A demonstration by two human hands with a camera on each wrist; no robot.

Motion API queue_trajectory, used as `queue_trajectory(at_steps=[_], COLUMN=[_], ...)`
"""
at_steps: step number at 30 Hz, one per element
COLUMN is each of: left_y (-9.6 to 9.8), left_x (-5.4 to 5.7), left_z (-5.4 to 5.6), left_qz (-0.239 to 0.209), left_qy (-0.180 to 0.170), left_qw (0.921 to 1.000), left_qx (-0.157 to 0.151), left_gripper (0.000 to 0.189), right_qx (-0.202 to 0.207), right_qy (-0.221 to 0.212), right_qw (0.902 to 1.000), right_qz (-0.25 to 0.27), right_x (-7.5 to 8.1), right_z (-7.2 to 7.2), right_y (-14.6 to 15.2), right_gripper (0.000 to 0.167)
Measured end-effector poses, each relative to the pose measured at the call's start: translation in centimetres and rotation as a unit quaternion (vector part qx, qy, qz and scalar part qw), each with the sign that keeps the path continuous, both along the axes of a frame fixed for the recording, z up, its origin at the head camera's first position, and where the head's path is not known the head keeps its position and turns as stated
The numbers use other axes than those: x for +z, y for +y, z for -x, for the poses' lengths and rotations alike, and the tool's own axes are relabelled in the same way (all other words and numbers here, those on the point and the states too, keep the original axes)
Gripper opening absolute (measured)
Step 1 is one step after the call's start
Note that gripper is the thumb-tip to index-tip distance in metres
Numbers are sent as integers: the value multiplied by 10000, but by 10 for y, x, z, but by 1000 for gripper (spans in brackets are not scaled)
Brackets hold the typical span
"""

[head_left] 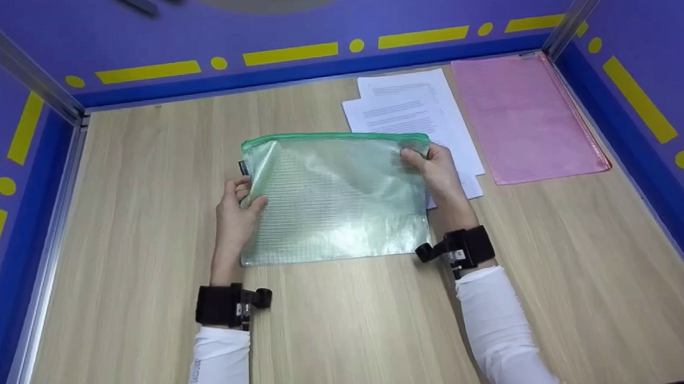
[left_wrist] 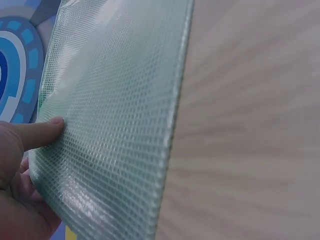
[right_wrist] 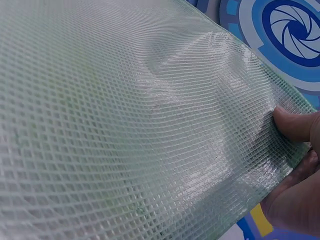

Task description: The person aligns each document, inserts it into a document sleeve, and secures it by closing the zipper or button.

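Both hands hold a translucent green mesh zipper pouch (head_left: 336, 198), its green zipper edge on the far side. The left hand (head_left: 237, 212) pinches the pouch's left side, thumb on the front and fingers behind. Near the far right corner, just under the zipper, the right hand (head_left: 440, 172) pinches it the same way. In the left wrist view the left thumb (left_wrist: 45, 132) lies on the mesh, which tilts up from the table. The right wrist view has the right thumb (right_wrist: 295, 125) pressing the sheet by its edge, with the other fingers partly hidden behind.
Printed paper sheets (head_left: 408, 106) lie in a loose stack behind the pouch, partly covered by its right end. A pink mesh zipper pouch (head_left: 531, 117) lies flat at the back right of the wooden table (head_left: 349, 332). Blue panels (head_left: 287, 31) enclose the back and sides.
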State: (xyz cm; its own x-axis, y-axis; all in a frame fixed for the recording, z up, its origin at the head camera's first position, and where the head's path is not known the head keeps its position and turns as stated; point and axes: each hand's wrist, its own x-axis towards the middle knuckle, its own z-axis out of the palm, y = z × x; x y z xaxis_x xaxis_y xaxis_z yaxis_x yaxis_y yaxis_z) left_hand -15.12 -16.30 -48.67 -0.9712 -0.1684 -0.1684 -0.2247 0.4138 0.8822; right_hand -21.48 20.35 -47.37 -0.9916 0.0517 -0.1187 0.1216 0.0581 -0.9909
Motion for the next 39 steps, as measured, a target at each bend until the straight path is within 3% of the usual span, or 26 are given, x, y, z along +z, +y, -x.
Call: queue_trajectory(at_steps=[6, 12, 16, 21, 28, 39], left_y=[-8, -16, -16, -12, -12, -10], left_x=[2, 9, 14, 19, 27, 37], left_z=[4, 11, 17, 17, 13, 9], left_qz=[-87, -283, -287, -490, -947, -441], left_qy=[-4, -58, 25, 296, 925, 1388], left_qw=[10000, 9996, 9995, 9980, 9912, 9886], left_qx=[-2, -16, 137, 266, 69, -383], left_gripper=[72, 77, 74, 60, 37, 26], right_qx=[380, 704, 797, 766, 658, 196], right_qy=[266, 405, 403, 402, 368, 69], right_qw=[9982, 9947, 9941, 9946, 9963, 9985], right_qz=[392, 628, 614, 574, 403, 498], right_x=[0, -2, -2, -5, -6, -10], right_z=[-1, -2, -2, -2, -1, 2], right_y=[6, 11, 12, 13, 12, 3], right_gripper=[13, 24, 28, 28, 33, 16])
